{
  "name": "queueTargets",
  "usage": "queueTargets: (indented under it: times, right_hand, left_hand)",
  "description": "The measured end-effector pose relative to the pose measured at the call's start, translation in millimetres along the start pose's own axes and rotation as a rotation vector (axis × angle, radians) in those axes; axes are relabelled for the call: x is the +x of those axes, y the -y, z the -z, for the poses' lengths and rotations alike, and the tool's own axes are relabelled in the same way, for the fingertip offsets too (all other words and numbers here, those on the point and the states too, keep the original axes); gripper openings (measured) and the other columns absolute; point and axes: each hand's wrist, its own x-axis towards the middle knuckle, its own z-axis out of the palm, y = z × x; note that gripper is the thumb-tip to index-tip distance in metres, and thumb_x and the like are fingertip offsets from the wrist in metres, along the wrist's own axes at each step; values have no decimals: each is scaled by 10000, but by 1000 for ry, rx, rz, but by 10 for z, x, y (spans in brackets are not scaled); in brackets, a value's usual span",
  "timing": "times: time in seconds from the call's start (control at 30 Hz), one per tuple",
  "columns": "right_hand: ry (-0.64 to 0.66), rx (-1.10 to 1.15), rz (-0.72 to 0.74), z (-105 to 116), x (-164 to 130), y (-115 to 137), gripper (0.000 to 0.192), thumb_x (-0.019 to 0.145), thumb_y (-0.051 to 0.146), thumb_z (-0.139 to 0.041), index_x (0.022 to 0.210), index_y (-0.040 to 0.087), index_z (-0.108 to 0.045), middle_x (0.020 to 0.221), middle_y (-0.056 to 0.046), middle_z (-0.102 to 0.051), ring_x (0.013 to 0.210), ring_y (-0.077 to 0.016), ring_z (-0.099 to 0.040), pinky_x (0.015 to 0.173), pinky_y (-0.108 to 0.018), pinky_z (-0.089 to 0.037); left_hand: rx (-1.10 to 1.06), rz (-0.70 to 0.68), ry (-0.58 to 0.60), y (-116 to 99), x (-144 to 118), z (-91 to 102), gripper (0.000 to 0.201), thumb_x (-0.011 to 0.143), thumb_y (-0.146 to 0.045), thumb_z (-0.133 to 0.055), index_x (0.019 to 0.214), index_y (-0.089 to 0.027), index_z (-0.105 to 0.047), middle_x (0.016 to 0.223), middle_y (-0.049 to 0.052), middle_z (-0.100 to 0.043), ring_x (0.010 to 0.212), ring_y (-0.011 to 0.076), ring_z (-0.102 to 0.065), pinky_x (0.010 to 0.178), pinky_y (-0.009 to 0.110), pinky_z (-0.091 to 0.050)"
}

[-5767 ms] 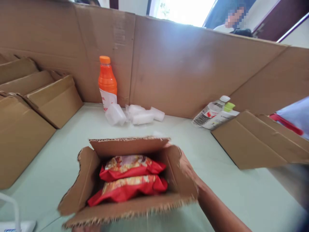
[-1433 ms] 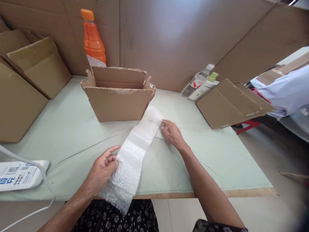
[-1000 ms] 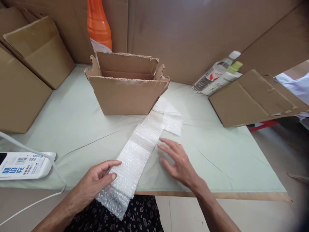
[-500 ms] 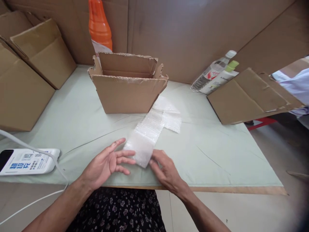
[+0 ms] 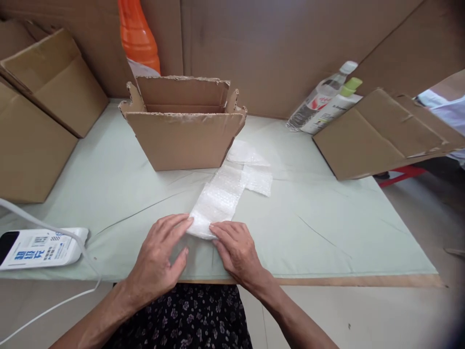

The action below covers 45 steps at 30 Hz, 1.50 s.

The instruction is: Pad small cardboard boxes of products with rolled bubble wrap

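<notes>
A strip of bubble wrap (image 5: 225,189) lies on the light green table cover, its near end folded over and slightly raised. My left hand (image 5: 160,254) is palm down at the strip's near left corner. Its fingertips touch the edge there, and the thumb stands apart. With fingers on top and thumb at the near edge, my right hand (image 5: 240,249) grips the near right corner. Other pieces of bubble wrap (image 5: 257,180) lie under and beside the strip's far end. Behind them an open cardboard box (image 5: 187,143) stands upright with its flaps raised.
Cardboard boxes (image 5: 32,140) stand on the left, near a white power bank (image 5: 43,248) and its white cable (image 5: 47,223). At the back are an orange bottle (image 5: 140,41) and a clear bottle (image 5: 316,102). Another cardboard box (image 5: 378,135) sits tilted at the right edge.
My left hand has turned from palm sideways to palm down and come to the bubble wrap's edge. My right fingers have moved onto its near end, which is now folded over. The view has shifted slightly.
</notes>
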Motion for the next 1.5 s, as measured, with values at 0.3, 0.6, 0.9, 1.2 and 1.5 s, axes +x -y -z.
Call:
queueTargets:
  times: [0.3,0.6,0.9,1.2,1.5]
  right_hand:
    - [-82,121,-189,266,-128,81,268,981,220,-570,1245,224,-620,1258,-98,-692,1152,-236,-649,918,-387,-532]
    - [28,-95,6,86,45,45,261,962,170,-566,1212,185,-643,1149,-119,-733,1034,-255,-666,843,-420,-516]
    - [-19,-164,-88,203,29,45,339,984,304,-569,1311,217,-591,1357,-163,-629,1180,-306,-619,932,-482,-500]
    - [45,-100,-46,44,254,-96,346,955,179,-556,1299,170,-597,1223,-143,-715,1073,-284,-659,873,-440,-535]
    - [206,453,-285,192,184,-40,495,928,380,-650,1397,243,-571,1462,-129,-578,1337,-296,-553,1091,-484,-477]
  left_hand:
    - [58,71,157,83,156,-103,415,962,-243,-531,1372,-197,-574,1113,88,-746,881,214,-681,780,363,-574]
    - [152,-95,-35,83,231,-198,413,928,-278,-604,1326,-167,-583,1316,151,-630,1229,302,-573,1033,484,-471]
    - [189,43,-9,134,252,-191,361,959,-292,-535,1297,-179,-598,1026,91,-722,937,251,-634,860,420,-495]
    - [-372,480,-165,80,205,-203,665,891,-426,-637,1468,-189,-407,1353,151,-588,1125,252,-630,1004,452,-503]
    - [-884,612,-3,-96,211,-189,836,846,-315,-663,1569,-181,-264,1178,104,-678,1019,233,-673,939,381,-535]
